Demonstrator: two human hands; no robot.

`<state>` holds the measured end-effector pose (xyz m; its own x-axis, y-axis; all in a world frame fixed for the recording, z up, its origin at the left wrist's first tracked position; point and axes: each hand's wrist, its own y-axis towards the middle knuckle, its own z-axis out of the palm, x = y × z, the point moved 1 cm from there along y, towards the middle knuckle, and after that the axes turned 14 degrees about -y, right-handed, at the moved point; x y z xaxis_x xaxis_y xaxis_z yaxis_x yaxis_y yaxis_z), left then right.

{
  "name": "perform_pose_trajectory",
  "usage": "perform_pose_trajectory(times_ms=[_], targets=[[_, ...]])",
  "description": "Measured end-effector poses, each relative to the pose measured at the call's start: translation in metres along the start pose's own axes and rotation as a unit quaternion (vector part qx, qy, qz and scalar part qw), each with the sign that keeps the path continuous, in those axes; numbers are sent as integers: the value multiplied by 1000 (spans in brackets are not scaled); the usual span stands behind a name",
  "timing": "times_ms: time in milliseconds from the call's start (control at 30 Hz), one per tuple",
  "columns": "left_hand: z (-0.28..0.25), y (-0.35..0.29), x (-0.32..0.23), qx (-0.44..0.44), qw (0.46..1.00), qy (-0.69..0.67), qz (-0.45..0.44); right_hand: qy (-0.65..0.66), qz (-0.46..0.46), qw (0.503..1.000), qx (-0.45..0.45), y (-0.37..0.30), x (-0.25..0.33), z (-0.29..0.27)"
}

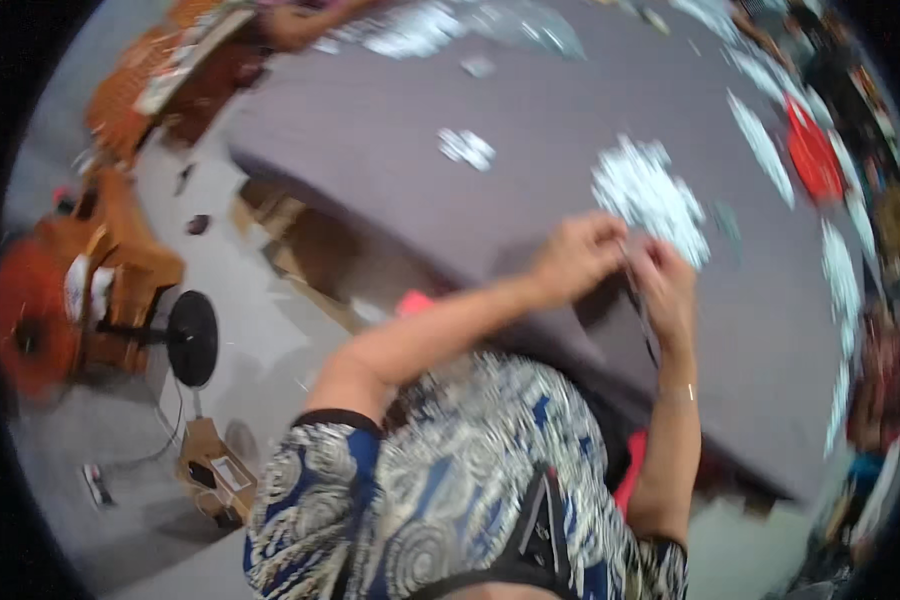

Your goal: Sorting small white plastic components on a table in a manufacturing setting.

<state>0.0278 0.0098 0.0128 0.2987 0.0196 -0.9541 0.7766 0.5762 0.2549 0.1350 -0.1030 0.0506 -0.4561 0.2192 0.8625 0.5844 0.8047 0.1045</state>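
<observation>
My left hand (580, 258) and my right hand (667, 292) meet over the near part of the grey table (370, 130), fingertips pinched close together. Whatever they hold is too small and blurred to name. Just beyond them lies a heap of small white pieces (648, 190). A smaller cluster of white pieces (466, 149) rests farther left. Right of the heap is a small greyish translucent piece (727, 222). A thin dark cord or strip (648, 335) hangs down beside my right wrist.
More white pieces (415, 30) and clear plastic bags (525, 28) lie at the far edge. A red packet (813, 155) sits among white bundles on the right, where other people are. Left on the floor stand a fan (35, 325) and a cardboard box (215, 470).
</observation>
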Motion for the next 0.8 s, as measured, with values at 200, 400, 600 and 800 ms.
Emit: perform_pose_trajectory(times_ms=[200, 400, 600, 800], targets=[[-10, 10, 14, -4, 979, -185, -86, 61, 2, 997, 44, 16, -19, 6], [6, 5, 10, 6, 981, -177, -79, 169, 45, 983, 57, 11, -30, -15], [8, 0, 10, 10, 985, -149, -84, 142, 28, 989, 32, 8, -29, -11], [6, 1, 11, 23, 991, -100, -89, 73, -11, 997, 14, 6, -26, -4]])
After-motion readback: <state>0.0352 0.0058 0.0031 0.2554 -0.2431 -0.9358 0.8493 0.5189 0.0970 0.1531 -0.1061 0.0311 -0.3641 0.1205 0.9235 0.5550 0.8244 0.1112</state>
